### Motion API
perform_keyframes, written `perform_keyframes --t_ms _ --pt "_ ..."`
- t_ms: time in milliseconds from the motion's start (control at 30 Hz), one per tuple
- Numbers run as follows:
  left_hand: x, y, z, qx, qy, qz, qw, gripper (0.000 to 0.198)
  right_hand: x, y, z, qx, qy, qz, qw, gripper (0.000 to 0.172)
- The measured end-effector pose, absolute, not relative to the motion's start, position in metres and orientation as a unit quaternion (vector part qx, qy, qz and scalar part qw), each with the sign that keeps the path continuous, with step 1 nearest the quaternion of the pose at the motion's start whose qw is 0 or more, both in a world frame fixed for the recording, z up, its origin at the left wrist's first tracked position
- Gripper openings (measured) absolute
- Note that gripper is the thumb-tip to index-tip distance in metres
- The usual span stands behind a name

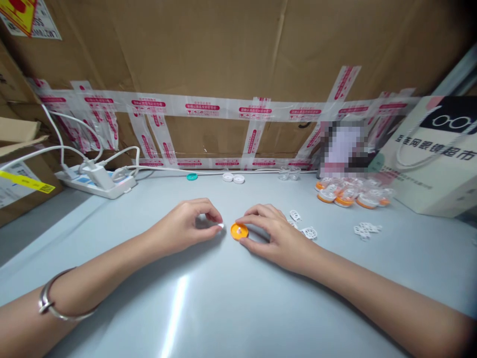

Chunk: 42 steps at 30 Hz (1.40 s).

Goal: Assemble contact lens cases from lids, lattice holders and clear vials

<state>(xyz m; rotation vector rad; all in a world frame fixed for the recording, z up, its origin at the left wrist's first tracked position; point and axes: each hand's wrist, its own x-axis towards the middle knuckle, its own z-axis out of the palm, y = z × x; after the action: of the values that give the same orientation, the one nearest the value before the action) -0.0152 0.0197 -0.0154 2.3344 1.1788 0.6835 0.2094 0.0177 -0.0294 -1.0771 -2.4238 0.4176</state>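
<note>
Between the thumb and fingers of my right hand (274,231) is a round orange plastic cap (234,231), resting on the table with a small pale piece at its centre. My left hand (192,223) pinches a small white plastic piece (221,226) just left of the cap, apart from it. Most of that white piece is hidden by the fingertips. Flat white perforated plastic parts (309,232) lie close beyond my right hand, partly covered by it.
Farther right are more white perforated parts (367,229) and a cluster of orange-and-clear pieces (346,194). A teal cap (192,176), white round caps (238,179) and clear cups (288,173) line the back. A power strip (108,186), paper bag (428,169) and cardboard (223,49) border the table.
</note>
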Motion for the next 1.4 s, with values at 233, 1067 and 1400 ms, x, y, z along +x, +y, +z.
perform_keyframes --t_ms 233,1067,1400 --pt "0.002 0.019 -0.024 0.858 0.383 0.263 0.221 0.01 0.207 0.016 -0.028 -0.402 -0.878 0.141 0.221 0.019" --pt "-0.005 0.009 -0.02 0.93 0.312 0.191 -0.022 0.022 0.209 0.016 -0.031 -0.404 -0.872 0.158 0.227 0.02" --pt "-0.001 0.005 -0.016 0.942 0.301 0.121 -0.091 0.026 0.209 0.017 -0.032 -0.403 -0.873 0.148 0.23 0.018"
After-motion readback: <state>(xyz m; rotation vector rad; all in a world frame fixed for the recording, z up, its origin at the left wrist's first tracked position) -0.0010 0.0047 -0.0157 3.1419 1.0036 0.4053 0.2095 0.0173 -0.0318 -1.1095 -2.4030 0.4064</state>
